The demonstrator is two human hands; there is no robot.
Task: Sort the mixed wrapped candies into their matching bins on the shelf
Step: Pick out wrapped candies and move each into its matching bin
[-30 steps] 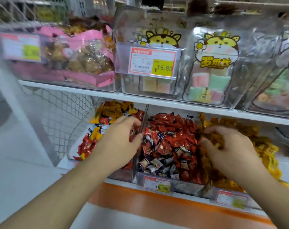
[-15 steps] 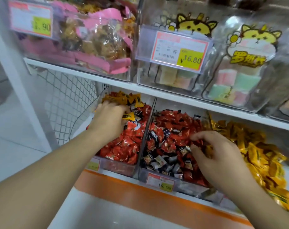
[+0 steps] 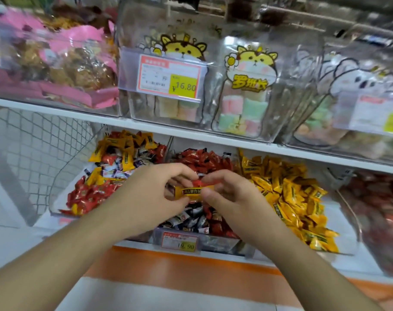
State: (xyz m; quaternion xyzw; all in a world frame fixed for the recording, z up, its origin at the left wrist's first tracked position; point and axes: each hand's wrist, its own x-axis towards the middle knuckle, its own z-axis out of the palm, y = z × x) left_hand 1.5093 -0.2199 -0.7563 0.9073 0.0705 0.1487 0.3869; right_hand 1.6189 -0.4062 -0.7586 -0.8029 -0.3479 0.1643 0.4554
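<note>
The left hand (image 3: 146, 196) and right hand (image 3: 233, 198) are pinching opposite ends of one yellow candy (image 3: 192, 191) above the middle bin (image 3: 204, 240), which is holding red and dark candies. The left bin (image 3: 56, 212) is holding mixed candies; the right bin (image 3: 346, 230) is holding yellow ones.

Both hands left the bins and met mid-air, pinching a yellow candy (image 3: 192, 192), perhaps a red one too.
</note>
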